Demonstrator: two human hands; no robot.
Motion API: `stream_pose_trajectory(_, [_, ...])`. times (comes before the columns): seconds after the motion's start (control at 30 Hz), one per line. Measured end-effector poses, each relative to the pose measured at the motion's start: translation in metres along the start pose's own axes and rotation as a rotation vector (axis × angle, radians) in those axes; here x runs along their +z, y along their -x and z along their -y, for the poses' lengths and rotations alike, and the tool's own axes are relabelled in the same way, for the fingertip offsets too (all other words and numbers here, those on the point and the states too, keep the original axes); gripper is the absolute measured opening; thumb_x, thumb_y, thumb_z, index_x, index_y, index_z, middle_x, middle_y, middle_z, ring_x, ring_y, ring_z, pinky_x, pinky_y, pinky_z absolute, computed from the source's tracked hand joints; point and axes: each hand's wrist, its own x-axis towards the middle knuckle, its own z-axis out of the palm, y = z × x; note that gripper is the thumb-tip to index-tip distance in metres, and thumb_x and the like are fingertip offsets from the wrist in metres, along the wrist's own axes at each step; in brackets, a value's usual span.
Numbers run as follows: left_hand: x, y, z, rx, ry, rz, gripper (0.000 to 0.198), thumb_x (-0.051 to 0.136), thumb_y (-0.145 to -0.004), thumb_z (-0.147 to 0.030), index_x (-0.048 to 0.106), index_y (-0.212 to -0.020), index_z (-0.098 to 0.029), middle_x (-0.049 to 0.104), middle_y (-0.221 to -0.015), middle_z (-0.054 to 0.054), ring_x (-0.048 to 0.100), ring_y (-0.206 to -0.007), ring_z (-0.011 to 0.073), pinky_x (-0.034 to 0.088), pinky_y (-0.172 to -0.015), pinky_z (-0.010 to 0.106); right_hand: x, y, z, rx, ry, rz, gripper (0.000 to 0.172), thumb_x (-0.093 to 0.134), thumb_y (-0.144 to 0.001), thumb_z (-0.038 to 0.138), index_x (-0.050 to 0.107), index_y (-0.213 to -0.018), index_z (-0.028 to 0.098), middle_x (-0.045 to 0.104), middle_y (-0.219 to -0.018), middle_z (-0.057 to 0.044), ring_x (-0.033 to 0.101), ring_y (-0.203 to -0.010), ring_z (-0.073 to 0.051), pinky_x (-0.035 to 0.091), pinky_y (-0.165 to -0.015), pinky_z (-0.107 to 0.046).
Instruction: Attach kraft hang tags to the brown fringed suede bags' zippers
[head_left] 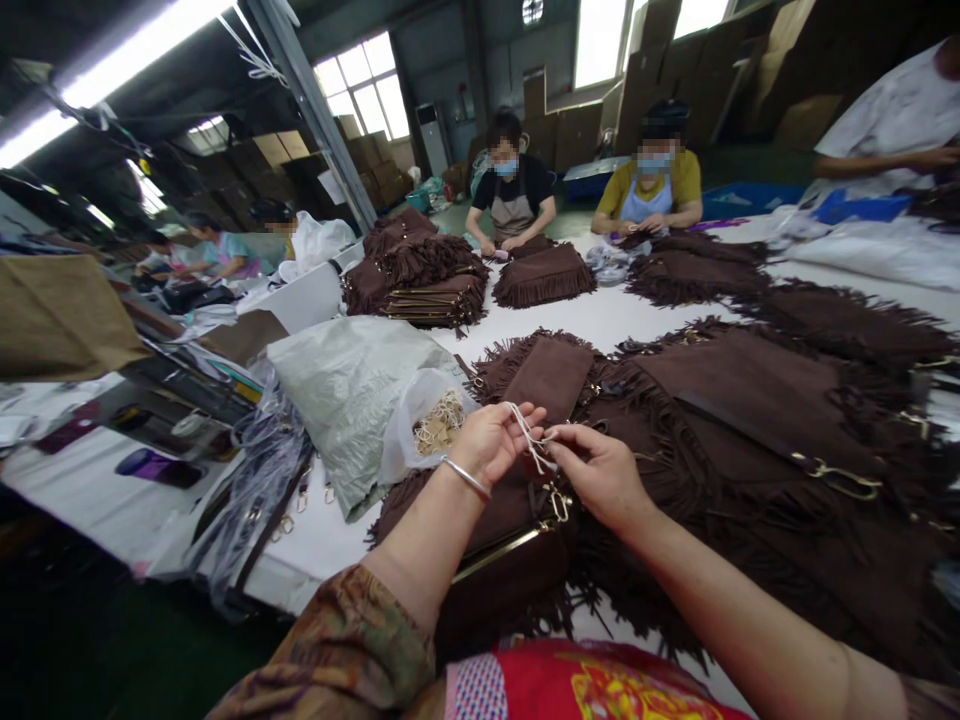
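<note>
White strings (523,425) run across the fingers of my left hand (491,448), which is turned palm up with its fingers curled around them. My right hand (604,475) pinches the string ends between thumb and forefinger. Below both hands lies a dark brown fringed bag (499,515) with a gold zipper (502,552) and a gold clasp (559,503). Left of my left hand, an open plastic bag (405,425) holds a heap of small tan tags with pale strings (441,422). Whatever hangs from the strings under my fingers is hard to make out.
More brown fringed bags (750,400) cover the table to the right, and a stack (431,275) stands at the back. A grey plastic sack (337,390) lies at left, beside clear-wrapped straps (255,490). Co-workers (517,195) sit across the table.
</note>
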Motion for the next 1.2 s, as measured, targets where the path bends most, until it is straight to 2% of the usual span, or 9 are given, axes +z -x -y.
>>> stream_pose_trajectory(0.13, [-0.003, 0.001, 0.002, 0.026, -0.050, 0.023, 0.012, 0.050, -0.086, -0.006, 0.051, -0.077, -0.014, 0.067, -0.084, 0.010, 0.073, -0.081, 0.0230, 0.059, -0.063, 0.030, -0.007, -0.001, 0.002, 0.072, -0.013, 0.054, 0.018, 0.060, -0.081, 0.033, 0.069, -0.081, 0.018, 0.071, -0.076, -0.003, 0.064, -0.070, -0.017, 0.051, -0.067, -0.029])
stream_pose_trajectory(0.37, [-0.004, 0.003, 0.004, -0.011, -0.070, -0.004, 0.012, 0.047, -0.087, -0.006, 0.052, -0.079, -0.013, 0.068, -0.084, 0.012, 0.072, -0.081, 0.0231, 0.059, -0.064, 0.031, -0.014, -0.004, -0.002, 0.125, -0.190, 0.053, 0.020, 0.062, -0.082, 0.036, 0.064, -0.087, 0.017, 0.069, -0.078, -0.005, 0.064, -0.072, -0.017, 0.052, -0.068, -0.030])
stream_pose_trajectory(0.43, [-0.003, 0.004, 0.004, -0.014, -0.052, -0.003, 0.012, 0.048, -0.087, -0.005, 0.052, -0.078, -0.013, 0.068, -0.083, 0.011, 0.072, -0.081, 0.0232, 0.059, -0.065, 0.032, -0.015, 0.000, -0.005, 0.011, -0.066, 0.040, 0.018, 0.061, -0.084, 0.031, 0.064, -0.095, 0.018, 0.068, -0.084, -0.005, 0.064, -0.077, -0.018, 0.053, -0.073, -0.032])
stream_pose_trajectory(0.5, [-0.001, 0.005, 0.005, -0.024, -0.028, -0.001, 0.014, 0.047, -0.087, -0.004, 0.052, -0.077, -0.013, 0.067, -0.083, 0.011, 0.072, -0.080, 0.0231, 0.060, -0.066, 0.034, -0.016, 0.006, -0.007, -0.196, 0.097, 0.055, 0.020, 0.059, -0.086, 0.024, 0.065, -0.104, 0.021, 0.067, -0.094, -0.006, 0.063, -0.088, -0.020, 0.052, -0.082, -0.036])
stream_pose_trajectory(0.63, [0.005, 0.006, 0.005, -0.091, 0.019, 0.002, 0.017, 0.043, -0.089, -0.005, 0.055, -0.079, -0.011, 0.067, -0.085, 0.013, 0.072, -0.080, 0.0220, 0.060, -0.067, 0.034, -0.018, 0.016, -0.010, -0.535, 0.281, 0.061, 0.037, 0.057, -0.087, 0.014, 0.062, -0.121, 0.026, 0.062, -0.103, -0.008, 0.059, -0.100, -0.021, 0.050, -0.090, -0.038])
stream_pose_trajectory(0.77, [0.013, 0.007, 0.009, -0.157, 0.037, 0.022, 0.018, 0.041, -0.090, -0.006, 0.057, -0.082, -0.008, 0.068, -0.088, 0.016, 0.071, -0.081, 0.0213, 0.060, -0.067, 0.031, -0.023, 0.017, -0.013, -0.666, 0.386, 0.017, 0.046, 0.059, -0.085, 0.011, 0.059, -0.127, 0.029, 0.062, -0.098, -0.007, 0.058, -0.090, -0.020, 0.051, -0.080, -0.037])
stream_pose_trajectory(0.93, [0.019, 0.010, 0.017, -0.229, 0.050, 0.049, 0.020, 0.041, -0.091, -0.006, 0.059, -0.083, -0.004, 0.069, -0.083, 0.018, 0.071, -0.078, 0.0202, 0.060, -0.067, 0.028, -0.032, 0.012, -0.010, -0.806, 0.537, -0.030, 0.039, 0.065, -0.081, 0.008, 0.066, -0.115, 0.025, 0.066, -0.097, -0.008, 0.057, -0.087, -0.021, 0.048, -0.075, -0.038])
stream_pose_trajectory(1.07, [0.013, 0.007, 0.021, -0.256, 0.037, 0.065, 0.021, 0.040, -0.090, -0.006, 0.060, -0.083, -0.005, 0.068, -0.077, 0.017, 0.071, -0.073, 0.0204, 0.060, -0.065, 0.029, -0.033, 0.012, -0.006, -0.728, 0.415, 0.019, 0.031, 0.062, -0.083, 0.009, 0.067, -0.110, 0.022, 0.066, -0.098, -0.009, 0.058, -0.092, -0.022, 0.049, -0.081, -0.039])
stream_pose_trajectory(1.2, [0.002, 0.005, 0.021, -0.211, -0.010, 0.081, 0.018, 0.044, -0.089, -0.005, 0.061, -0.082, -0.006, 0.069, -0.075, 0.014, 0.071, -0.069, 0.0195, 0.059, -0.061, 0.029, -0.030, 0.012, -0.008, -0.438, 0.101, 0.082, 0.018, 0.057, -0.090, 0.014, 0.067, -0.100, 0.024, 0.067, -0.098, -0.005, 0.062, -0.092, -0.018, 0.051, -0.082, -0.032])
